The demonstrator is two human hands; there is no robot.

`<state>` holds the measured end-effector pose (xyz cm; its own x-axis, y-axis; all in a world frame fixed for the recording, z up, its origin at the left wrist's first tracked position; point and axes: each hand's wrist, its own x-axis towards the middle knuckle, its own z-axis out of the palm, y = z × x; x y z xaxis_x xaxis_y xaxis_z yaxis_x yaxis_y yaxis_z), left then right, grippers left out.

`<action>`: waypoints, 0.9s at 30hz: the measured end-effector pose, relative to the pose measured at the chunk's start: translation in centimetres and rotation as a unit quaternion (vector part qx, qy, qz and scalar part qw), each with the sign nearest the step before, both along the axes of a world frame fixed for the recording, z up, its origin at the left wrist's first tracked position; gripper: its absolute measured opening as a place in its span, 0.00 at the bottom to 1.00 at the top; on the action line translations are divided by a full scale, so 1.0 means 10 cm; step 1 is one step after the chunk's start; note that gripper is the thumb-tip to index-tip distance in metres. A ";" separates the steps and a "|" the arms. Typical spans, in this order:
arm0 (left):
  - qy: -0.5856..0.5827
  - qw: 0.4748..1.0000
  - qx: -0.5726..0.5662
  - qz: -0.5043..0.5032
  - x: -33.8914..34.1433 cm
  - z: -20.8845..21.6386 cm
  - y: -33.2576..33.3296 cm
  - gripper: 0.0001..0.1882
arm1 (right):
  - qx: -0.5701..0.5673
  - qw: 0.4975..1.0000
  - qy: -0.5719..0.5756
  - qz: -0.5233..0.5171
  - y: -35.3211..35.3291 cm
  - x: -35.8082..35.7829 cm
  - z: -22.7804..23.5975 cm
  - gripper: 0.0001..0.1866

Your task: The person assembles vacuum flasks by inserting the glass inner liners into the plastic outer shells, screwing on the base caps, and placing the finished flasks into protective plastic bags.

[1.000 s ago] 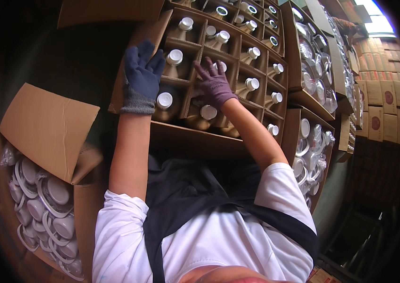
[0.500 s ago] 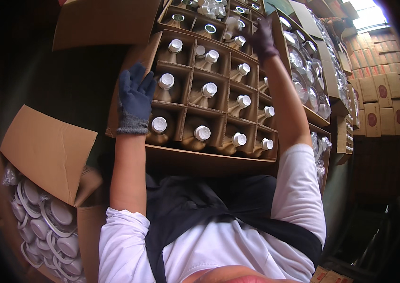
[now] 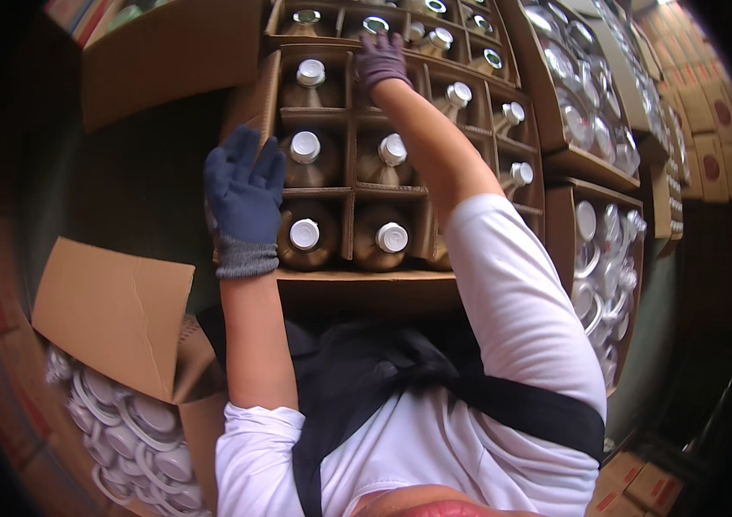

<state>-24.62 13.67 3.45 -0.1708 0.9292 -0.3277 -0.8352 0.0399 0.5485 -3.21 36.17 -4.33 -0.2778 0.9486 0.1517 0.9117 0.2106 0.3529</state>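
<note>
Across the carton (image 3: 357, 277), right hand (image 3: 382, 64) stretches forward, grip unclear; left hand (image 3: 245, 200) spread wide

Our right hand (image 3: 381, 62) is no longer at the far right; we have it over the back edge of the nearer carton (image 3: 366, 277), fingertips just beside an uncapped bottle (image 3: 375, 24) in the next carton (image 3: 306, 38). Our right forearm (image 3: 439, 142) again slants across the nearer carton, and our sleeve (image 3: 517, 284) hides front-row caps visible half a second ago.
</note>
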 end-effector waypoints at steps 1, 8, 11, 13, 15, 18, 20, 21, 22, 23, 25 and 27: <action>0.001 1.000 -0.011 -0.005 -0.01 -0.01 -0.03 0.27 | 0.033 0.999 0.004 0.001 0.08 -0.03 -0.17 0.19; -0.002 1.000 -0.007 -0.005 -0.17 -0.05 -0.06 0.27 | 0.091 0.995 0.022 0.042 0.01 0.03 -0.02 0.19; -0.004 1.000 -0.006 -0.013 -0.10 -0.04 -0.03 0.26 | 0.091 0.993 0.068 -0.013 0.19 0.34 0.60 0.25; -0.011 1.000 -0.014 0.003 -0.13 -0.10 -0.01 0.25 | 0.033 0.960 0.248 -0.128 0.13 0.30 1.44 0.37; -0.009 1.000 -0.011 -0.004 -0.09 -0.06 -0.01 0.25 | 0.142 0.920 0.333 -0.152 0.23 0.49 1.57 0.49; -0.011 1.000 0.001 -0.015 -0.03 -0.05 -0.02 0.24 | 0.227 0.895 0.372 0.091 0.23 1.07 1.22 0.41; -0.019 1.000 0.015 -0.018 0.00 -0.08 -0.02 0.23 | 0.209 0.912 0.296 0.194 -0.25 1.33 1.03 0.34; -0.019 0.999 0.020 -0.018 0.00 -0.10 -0.03 0.23 | 0.165 0.937 0.253 0.175 -0.60 1.42 0.91 0.34; -0.021 0.999 0.023 -0.023 0.00 -0.12 -0.04 0.23 | 0.125 0.961 0.188 0.157 -0.96 1.55 0.90 0.37; -0.018 0.999 0.019 -0.028 0.01 -0.15 -0.05 0.23 | 0.082 0.979 0.126 0.138 -1.30 1.69 0.89 0.40; -0.007 0.999 0.004 -0.044 0.03 -0.20 -0.09 0.23 | 0.048 0.990 0.105 0.079 -1.94 2.11 0.79 0.38; 0.045 0.997 -0.016 -0.061 -0.02 -0.35 -0.12 0.24 | 0.046 0.991 0.120 0.028 -2.60 2.42 0.81 0.37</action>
<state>-24.78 12.47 -0.06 -0.0864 0.9340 -0.3466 -0.7709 0.1577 0.6171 21.00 10.15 3.81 -0.2751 0.9120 0.3043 0.9594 0.2402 0.1475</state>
